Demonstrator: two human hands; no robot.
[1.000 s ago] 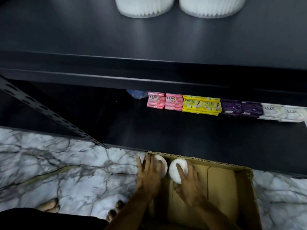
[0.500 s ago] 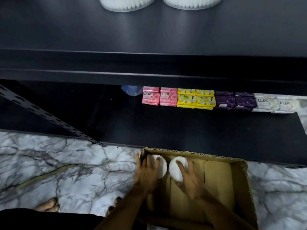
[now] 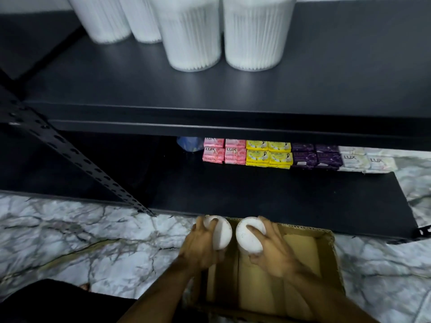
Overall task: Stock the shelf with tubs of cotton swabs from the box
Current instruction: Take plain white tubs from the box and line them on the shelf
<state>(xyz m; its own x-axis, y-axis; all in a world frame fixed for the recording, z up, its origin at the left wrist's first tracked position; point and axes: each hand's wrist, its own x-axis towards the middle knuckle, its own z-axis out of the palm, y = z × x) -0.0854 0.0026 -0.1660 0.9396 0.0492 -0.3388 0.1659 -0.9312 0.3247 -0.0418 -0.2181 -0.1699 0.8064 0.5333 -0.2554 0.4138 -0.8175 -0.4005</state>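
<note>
Gripping one white-lidded tub in each hand above the open box.

Our left hand [image 3: 200, 247] curls its fingers over the left tub [image 3: 221, 233]; our right hand [image 3: 271, 251] wraps the right tub [image 3: 248, 236], the two tubs just beside each other at 6 o'clock. Beneath them sits the cardboard box [image 3: 326, 257] on the marble floor [image 3: 70, 241]. At 12 o'clock, four stocked tubs [image 3: 191, 36] stand on the upper shelf [image 3: 326, 85]; soap packs [image 3: 268, 155] line the lower shelf [image 3: 256, 192].
</note>
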